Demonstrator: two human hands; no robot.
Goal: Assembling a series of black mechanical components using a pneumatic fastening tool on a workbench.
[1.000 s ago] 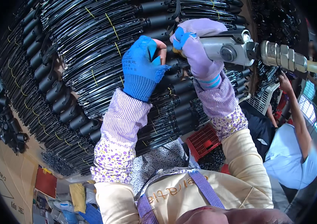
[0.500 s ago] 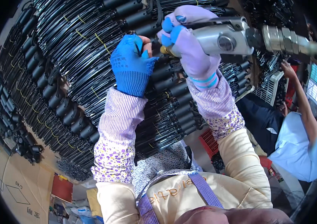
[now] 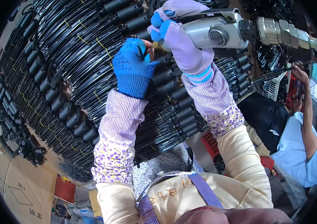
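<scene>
My right hand (image 3: pixel 188 48), in a lilac glove with blue fingertips, is wrapped round a silver air screwdriver (image 3: pixel 212 33). The tool lies sideways, its brass-coloured nose pointing left at the fingers of my left hand (image 3: pixel 133 67). That hand wears a blue knit glove with some bare fingertips poking out, and its fingers are curled in a pinch. What they hold is hidden by the glove and the tool's nose. Beneath both hands lie rows of folded umbrella frames (image 3: pixel 91 56) with black ribs, yellow ties and black cylindrical handles (image 3: pixel 136 23).
A metal hose coupling (image 3: pixel 283 33) trails right from the tool. At the right a person in a light blue shirt (image 3: pixel 300 149) reaches over a pale crate (image 3: pixel 274 87). A red basket (image 3: pixel 211 145) stands below the frames; cardboard (image 3: pixel 20 186) lies lower left.
My right hand has brought the air screwdriver left and slightly up, nearer my left hand. The left hand has barely shifted. The other person's raised hand now has a dark, thin bundle at it.
</scene>
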